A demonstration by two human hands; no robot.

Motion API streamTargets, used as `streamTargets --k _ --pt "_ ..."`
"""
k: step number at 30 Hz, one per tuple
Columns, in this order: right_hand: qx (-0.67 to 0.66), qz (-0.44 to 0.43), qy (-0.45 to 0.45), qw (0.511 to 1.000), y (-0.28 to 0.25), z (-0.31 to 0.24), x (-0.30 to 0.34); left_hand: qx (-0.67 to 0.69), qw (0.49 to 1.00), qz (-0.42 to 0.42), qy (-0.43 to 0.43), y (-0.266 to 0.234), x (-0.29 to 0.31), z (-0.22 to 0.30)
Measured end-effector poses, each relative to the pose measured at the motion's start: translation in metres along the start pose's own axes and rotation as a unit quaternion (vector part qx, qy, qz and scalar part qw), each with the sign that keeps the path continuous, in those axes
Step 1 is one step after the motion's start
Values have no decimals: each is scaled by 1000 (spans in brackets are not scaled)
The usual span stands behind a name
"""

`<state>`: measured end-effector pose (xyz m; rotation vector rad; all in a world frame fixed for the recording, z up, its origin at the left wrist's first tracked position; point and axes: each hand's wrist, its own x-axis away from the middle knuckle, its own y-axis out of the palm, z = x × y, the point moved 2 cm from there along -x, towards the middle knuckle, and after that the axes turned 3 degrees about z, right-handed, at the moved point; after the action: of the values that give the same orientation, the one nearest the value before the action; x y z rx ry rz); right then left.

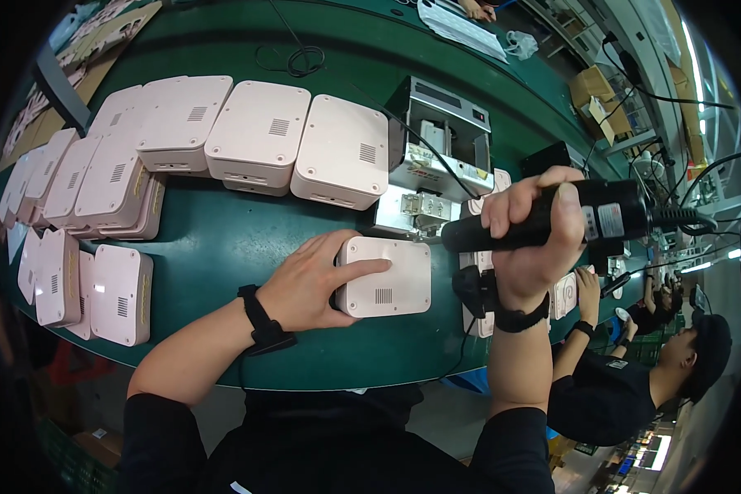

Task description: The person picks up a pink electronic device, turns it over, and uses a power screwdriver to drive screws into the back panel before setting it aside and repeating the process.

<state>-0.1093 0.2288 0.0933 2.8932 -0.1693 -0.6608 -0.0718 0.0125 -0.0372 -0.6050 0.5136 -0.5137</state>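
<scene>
My left hand [317, 276] grips the left side of a white square plastic box [407, 280], with one finger stretched over its top. The box lies on the green table, its vent slots and corner screw holes facing up. Raised over the table to the right of the box is my right hand [539, 218], wrapped round a black corded electric screwdriver [502, 233]. Its cable leaves from the right end, and the other end points left toward the box's upper right corner. I cannot make out a bit at that end.
Stacks of similar white boxes [342, 148] line the back and left of the table [210, 214]. Behind my box stands a metal screw feeder machine [449, 123], with a metal fixture [424, 210] in front. A co-worker [617, 387] sits at the right. Cables hang from above.
</scene>
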Motion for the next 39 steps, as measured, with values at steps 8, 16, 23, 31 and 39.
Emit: streamTargets --k 8,16,23,31,39 --pt "-19 -34 1 999 9 15 7 7 1000 2 3 0 0 -2" --pt "-13 -50 8 999 9 19 12 10 1000 7 2 2 1 -5" --pt "-34 -57 10 998 6 20 11 -4 1000 -12 -24 -10 -11 10" --pt "-46 -57 8 997 1 22 10 -83 994 -35 -66 -7 -20 23" --pt "-37 -53 5 998 1 17 14 -64 996 4 -64 -4 -18 24"
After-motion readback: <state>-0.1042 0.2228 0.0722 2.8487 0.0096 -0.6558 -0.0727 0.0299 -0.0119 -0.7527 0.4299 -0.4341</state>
